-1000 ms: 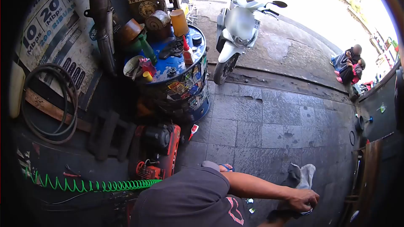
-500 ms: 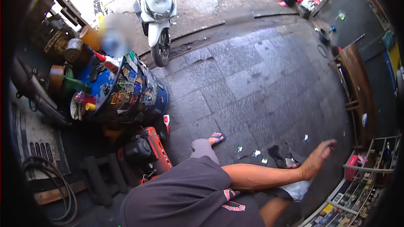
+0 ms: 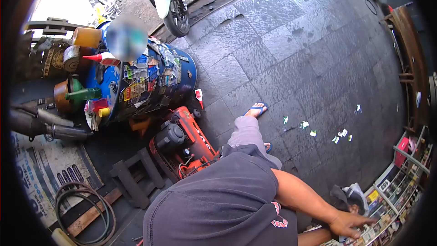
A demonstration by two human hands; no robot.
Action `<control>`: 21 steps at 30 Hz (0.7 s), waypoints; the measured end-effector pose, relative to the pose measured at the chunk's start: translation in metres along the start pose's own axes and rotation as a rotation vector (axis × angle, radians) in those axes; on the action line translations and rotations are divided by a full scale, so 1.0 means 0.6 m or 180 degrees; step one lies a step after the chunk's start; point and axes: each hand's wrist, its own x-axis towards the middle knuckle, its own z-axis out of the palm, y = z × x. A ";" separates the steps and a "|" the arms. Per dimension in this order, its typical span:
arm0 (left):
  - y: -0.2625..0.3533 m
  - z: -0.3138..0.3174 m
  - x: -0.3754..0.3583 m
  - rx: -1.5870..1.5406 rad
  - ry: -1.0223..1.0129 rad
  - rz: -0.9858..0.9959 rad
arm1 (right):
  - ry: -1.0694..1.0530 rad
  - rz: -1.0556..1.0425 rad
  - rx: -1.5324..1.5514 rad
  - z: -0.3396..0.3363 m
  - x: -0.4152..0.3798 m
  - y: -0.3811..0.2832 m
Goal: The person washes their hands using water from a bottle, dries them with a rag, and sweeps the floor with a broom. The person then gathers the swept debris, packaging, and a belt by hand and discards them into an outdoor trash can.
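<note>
My left hand (image 3: 350, 223) reaches out at the lower right with its fingers spread. It is over the edge of a wire rack (image 3: 386, 200) of small boxes and packets, and nothing shows in its grip. Below it my right forearm (image 3: 315, 237) comes in from the bottom edge. The fingers of my right hand (image 3: 353, 208) show only in part behind the left hand, against a bunched dark and whitish cloth (image 3: 356, 197).
A blue drum (image 3: 189, 70) covered in stickers stands left, with bottles on top. Near it are a red compressor (image 3: 195, 132), a black stand (image 3: 136, 177) and a coiled hose (image 3: 84, 209). A white scooter (image 3: 173, 7) is at the top. Paper scraps (image 3: 313, 133) litter the tiles.
My view has tilted down and shifted. My left hand has moved from over the floor down to the rack at the lower right. The cloth has moved to the rack's edge too.
</note>
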 end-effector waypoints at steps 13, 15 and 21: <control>-0.064 -0.014 0.018 0.1655 0.0198 0.0359 | -0.0155 -0.0016 -0.0390 -0.022 0.004 0.003; 0.035 -0.072 0.033 0.1471 -0.0381 -0.1221 | -0.0344 -0.0054 -0.0364 -0.017 0.023 0.008; -0.048 -0.143 0.015 0.1223 0.1100 -0.0731 | -0.0970 -0.0144 -0.2143 0.013 -0.005 -0.011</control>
